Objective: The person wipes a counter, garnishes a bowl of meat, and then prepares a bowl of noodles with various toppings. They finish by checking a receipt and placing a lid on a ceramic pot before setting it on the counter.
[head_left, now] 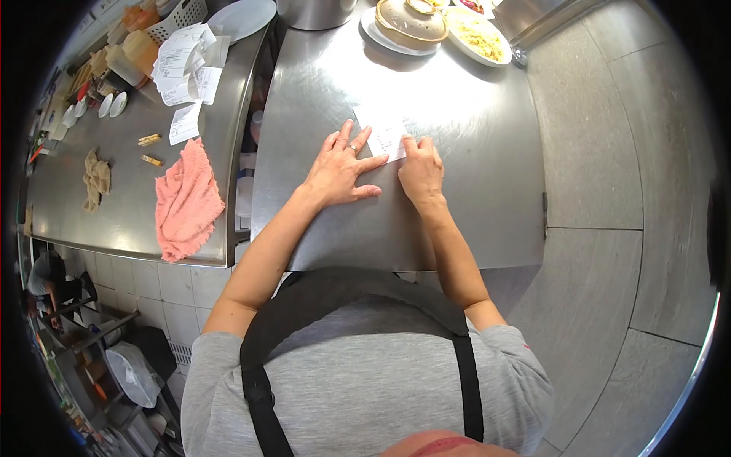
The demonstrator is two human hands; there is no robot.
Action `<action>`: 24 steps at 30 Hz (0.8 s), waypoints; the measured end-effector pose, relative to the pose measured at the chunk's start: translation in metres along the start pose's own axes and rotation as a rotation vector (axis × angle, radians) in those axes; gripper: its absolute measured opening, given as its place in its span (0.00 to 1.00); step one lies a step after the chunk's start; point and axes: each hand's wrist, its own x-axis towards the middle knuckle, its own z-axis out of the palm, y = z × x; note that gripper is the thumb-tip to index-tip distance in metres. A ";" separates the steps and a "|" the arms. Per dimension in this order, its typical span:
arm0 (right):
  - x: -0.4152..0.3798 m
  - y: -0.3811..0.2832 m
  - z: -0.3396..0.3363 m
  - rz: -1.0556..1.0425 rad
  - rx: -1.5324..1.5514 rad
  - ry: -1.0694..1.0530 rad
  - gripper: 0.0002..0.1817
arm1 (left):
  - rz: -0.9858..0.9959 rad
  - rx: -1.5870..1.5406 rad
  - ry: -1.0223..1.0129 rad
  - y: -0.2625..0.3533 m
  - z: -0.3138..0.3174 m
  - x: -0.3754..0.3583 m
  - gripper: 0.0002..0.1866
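Observation:
A white paper slip (387,142) with faint print or writing lies on the steel table in front of me. Fingers spread, my left hand (340,169) rests flat with its fingertips along the slip's left and lower edge; a ring is on one finger. My right hand (422,169) is closed, its curled fingertips pinching the slip's right edge. The palm side of that hand is hidden.
At the table's far end stand a lidded clay pot (412,27) on a plate and an oval dish of yellow food (480,36). On the left counter lie a pink cloth (189,202), several receipts (183,65), a beige rag (96,180) and sauce bottles (140,52).

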 end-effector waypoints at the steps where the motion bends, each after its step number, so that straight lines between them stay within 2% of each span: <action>1: 0.002 0.004 0.000 0.032 0.006 -0.004 0.15 | 0.000 0.002 -0.001 0.000 0.000 0.000 0.31; 4: 0.006 0.008 0.001 0.075 -0.050 0.059 0.11 | 0.005 0.012 0.001 0.000 0.001 0.000 0.31; 7: 0.024 0.015 0.007 0.269 0.239 0.058 0.09 | 0.018 0.034 0.020 -0.001 0.001 -0.002 0.31; 10: 0.039 0.008 -0.007 0.390 0.447 -0.115 0.12 | 0.035 0.048 0.029 -0.003 0.002 -0.003 0.30; 13: 0.046 0.023 0.006 0.271 0.604 -0.155 0.14 | 0.071 0.012 0.057 -0.001 -0.003 -0.002 0.31; 15: 0.059 0.044 -0.006 0.195 0.638 0.072 0.08 | 0.066 -0.005 0.076 0.001 -0.005 -0.002 0.32; 16: 0.067 0.055 -0.033 0.163 0.641 0.228 0.07 | 0.058 -0.019 0.069 0.002 -0.008 0.000 0.33; 17: 0.078 0.073 -0.069 0.148 0.517 0.304 0.10 | 0.047 -0.039 0.052 0.004 -0.010 -0.001 0.34; 18: 0.089 0.095 -0.106 -0.022 0.460 0.550 0.12 | 0.059 -0.026 0.056 0.005 -0.010 -0.001 0.34; 19: 0.097 0.117 -0.147 -0.081 0.324 0.756 0.09 | 0.055 -0.015 0.051 0.006 -0.010 -0.002 0.35; 20: 0.102 0.144 -0.190 -0.073 0.199 0.857 0.05 | 0.065 -0.001 0.044 0.006 -0.009 0.001 0.35; 21: 0.104 0.159 -0.237 0.124 0.066 0.913 0.05 | 0.062 0.013 0.034 0.005 -0.007 0.000 0.35; 22: 0.104 0.177 -0.278 0.042 -0.070 1.132 0.06 | 0.042 0.029 0.017 0.005 -0.007 -0.002 0.35; 23: 0.095 0.189 -0.319 0.014 -0.092 1.181 0.05 | 0.055 0.024 0.041 0.005 -0.009 -0.003 0.35; 24: 0.094 0.222 -0.348 0.082 -0.230 1.273 0.05 | 0.063 0.023 0.045 0.004 -0.008 -0.003 0.35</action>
